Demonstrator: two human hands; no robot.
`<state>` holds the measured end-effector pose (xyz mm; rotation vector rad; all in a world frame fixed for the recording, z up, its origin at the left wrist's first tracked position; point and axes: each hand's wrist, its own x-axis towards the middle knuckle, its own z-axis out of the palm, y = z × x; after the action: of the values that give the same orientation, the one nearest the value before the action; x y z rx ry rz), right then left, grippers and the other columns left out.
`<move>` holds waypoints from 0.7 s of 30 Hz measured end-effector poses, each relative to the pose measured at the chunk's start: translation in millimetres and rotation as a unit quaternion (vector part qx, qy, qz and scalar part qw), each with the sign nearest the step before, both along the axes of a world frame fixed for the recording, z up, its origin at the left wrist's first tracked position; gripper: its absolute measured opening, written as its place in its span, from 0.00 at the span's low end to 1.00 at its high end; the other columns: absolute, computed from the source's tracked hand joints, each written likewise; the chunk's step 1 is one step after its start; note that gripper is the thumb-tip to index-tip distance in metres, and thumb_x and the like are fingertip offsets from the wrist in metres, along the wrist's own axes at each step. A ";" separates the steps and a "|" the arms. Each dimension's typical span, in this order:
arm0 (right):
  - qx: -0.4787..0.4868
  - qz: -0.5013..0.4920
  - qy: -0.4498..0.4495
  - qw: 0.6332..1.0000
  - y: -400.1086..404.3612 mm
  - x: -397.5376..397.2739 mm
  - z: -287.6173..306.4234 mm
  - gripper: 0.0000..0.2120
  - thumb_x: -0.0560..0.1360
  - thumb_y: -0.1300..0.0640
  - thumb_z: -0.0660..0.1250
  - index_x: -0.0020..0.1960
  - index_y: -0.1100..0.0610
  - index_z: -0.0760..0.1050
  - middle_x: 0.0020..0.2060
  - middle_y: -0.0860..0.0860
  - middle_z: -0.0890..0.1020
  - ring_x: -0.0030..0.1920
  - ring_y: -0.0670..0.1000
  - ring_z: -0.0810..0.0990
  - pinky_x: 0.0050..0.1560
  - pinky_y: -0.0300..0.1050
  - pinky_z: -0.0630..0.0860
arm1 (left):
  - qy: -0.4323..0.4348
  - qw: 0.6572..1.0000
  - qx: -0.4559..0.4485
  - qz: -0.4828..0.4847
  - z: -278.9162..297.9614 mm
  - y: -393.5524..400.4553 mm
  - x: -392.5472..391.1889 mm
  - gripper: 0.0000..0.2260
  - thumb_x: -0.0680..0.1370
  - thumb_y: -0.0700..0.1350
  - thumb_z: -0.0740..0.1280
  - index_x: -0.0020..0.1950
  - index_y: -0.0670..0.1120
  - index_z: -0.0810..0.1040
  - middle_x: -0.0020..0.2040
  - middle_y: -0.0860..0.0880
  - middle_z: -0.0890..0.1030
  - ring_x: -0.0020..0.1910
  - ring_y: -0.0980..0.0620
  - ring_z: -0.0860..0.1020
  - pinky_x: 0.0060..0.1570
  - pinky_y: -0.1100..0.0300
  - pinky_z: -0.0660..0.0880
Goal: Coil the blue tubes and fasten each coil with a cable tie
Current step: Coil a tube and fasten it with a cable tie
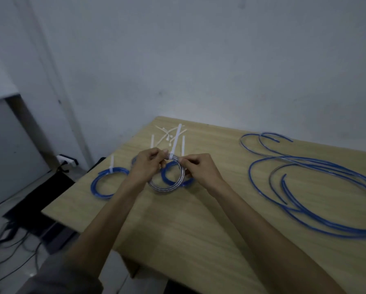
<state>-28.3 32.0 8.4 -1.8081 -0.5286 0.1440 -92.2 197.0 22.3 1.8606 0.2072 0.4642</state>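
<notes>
From the head view, both hands hold a small coil of tubing (169, 183) just above the wooden desk (199, 219), near its far left part. The left hand (148, 164) has its grip closed on the top of the coil, fingers pinched where the white cable tie (176, 141) wraps the loops. The right hand (199, 168) pinches the coil's upper right side, just beside the tie's head; the tie's long tail stands up and away from the hands. Two tied blue coils lie on the desk: one (105, 183) well to the left with its tie tail up, another (177, 177) directly beneath the held coil. Spare cable ties (167, 134) lie in a loose pile beyond the hands. Uncoiled blue tubes (315, 187) sprawl in wide loops on the right.

The tubing looks light and springy, likely to unwind if released, so holding the loops together right at the tie seems wise while the tail is pulled.
</notes>
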 end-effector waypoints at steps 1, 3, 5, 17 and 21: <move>0.001 0.004 0.012 1.000 8.4 -5.0 -2.7 0.08 0.79 0.58 0.70 0.53 0.61 0.86 0.39 0.55 0.87 0.36 0.49 0.83 0.43 0.49 0.84 | -0.007 0.999 0.029 0.014 -3.3 9.7 -5.5 0.15 0.82 0.45 0.66 0.37 0.41 0.77 0.29 0.51 0.76 0.26 0.61 0.71 0.32 0.66 0.68; -0.001 0.009 0.022 1.000 21.3 -15.3 -6.4 0.08 0.78 0.58 0.71 0.52 0.61 0.86 0.37 0.54 0.86 0.36 0.49 0.83 0.44 0.50 0.84 | -0.015 0.995 0.096 0.029 -10.3 25.2 -15.0 0.13 0.82 0.45 0.67 0.38 0.44 0.81 0.30 0.56 0.79 0.29 0.64 0.74 0.34 0.66 0.68; -0.014 0.003 -0.002 1.000 28.7 -23.1 -8.3 0.07 0.77 0.57 0.72 0.51 0.60 0.87 0.38 0.53 0.86 0.37 0.48 0.83 0.46 0.50 0.84 | 0.001 0.985 0.170 0.036 -16.6 36.1 -20.7 0.11 0.81 0.45 0.68 0.42 0.44 0.85 0.34 0.53 0.82 0.34 0.60 0.77 0.36 0.61 0.70; -0.175 -0.019 -0.155 0.972 36.0 -50.0 -14.0 0.11 0.79 0.52 0.67 0.46 0.56 0.86 0.38 0.51 0.85 0.39 0.48 0.81 0.43 0.46 0.78 | 0.057 0.921 0.377 0.080 -18.9 33.2 -25.5 0.13 0.81 0.41 0.65 0.38 0.41 0.80 0.36 0.46 0.74 0.37 0.46 0.74 0.37 0.51 0.71; -0.239 -0.050 -0.219 0.945 14.5 -50.1 -5.9 0.13 0.80 0.53 0.64 0.43 0.57 0.83 0.39 0.53 0.82 0.41 0.53 0.79 0.40 0.48 0.73 | 0.014 0.929 0.364 0.069 -2.1 7.4 -23.5 0.08 0.81 0.42 0.65 0.46 0.42 0.82 0.40 0.48 0.73 0.39 0.49 0.72 0.40 0.55 0.66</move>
<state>-78.3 46.5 2.5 -2.3571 -0.7587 -0.2261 -115.7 204.5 20.3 2.5921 0.2015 0.6731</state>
